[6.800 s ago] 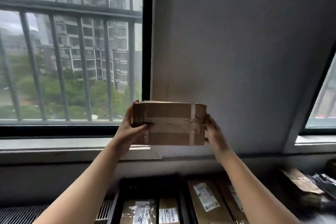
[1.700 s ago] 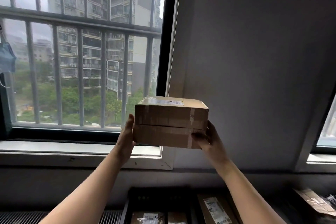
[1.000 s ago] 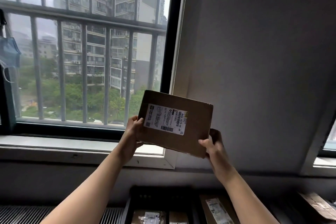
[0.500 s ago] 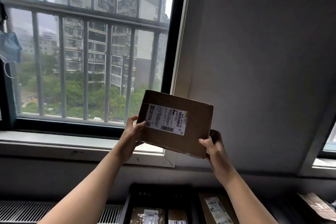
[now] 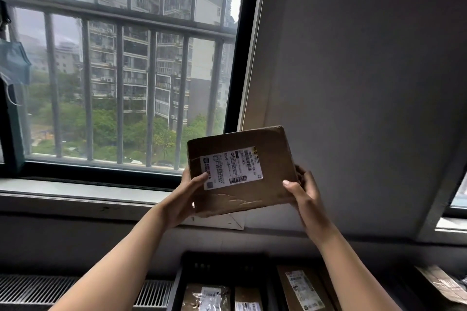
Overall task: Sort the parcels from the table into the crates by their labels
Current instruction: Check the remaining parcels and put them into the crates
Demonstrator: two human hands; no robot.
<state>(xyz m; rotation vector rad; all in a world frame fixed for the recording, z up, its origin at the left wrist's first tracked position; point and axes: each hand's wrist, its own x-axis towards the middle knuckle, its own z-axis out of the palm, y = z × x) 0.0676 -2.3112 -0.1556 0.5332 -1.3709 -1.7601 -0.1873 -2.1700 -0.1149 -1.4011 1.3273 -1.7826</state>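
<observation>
The cardboard parcel [image 5: 274,156] is held aloft in front of the wall, just right of the window [image 5: 121,70] and well above the black crate [image 5: 181,283] at the near edge. The left hand [image 5: 184,197] grips its left edge, thumb on the shipping label [image 5: 231,171], fingers behind. The right hand [image 5: 305,192] grips the right edge likewise. Within the last second the parcel has been rotated in plane, label face kept toward the camera. This is judged a label check, so crate selection follows.

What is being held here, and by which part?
A labelled cardboard parcel, left hand at its lower-left edge, right hand at its lower-right edge.
</observation>
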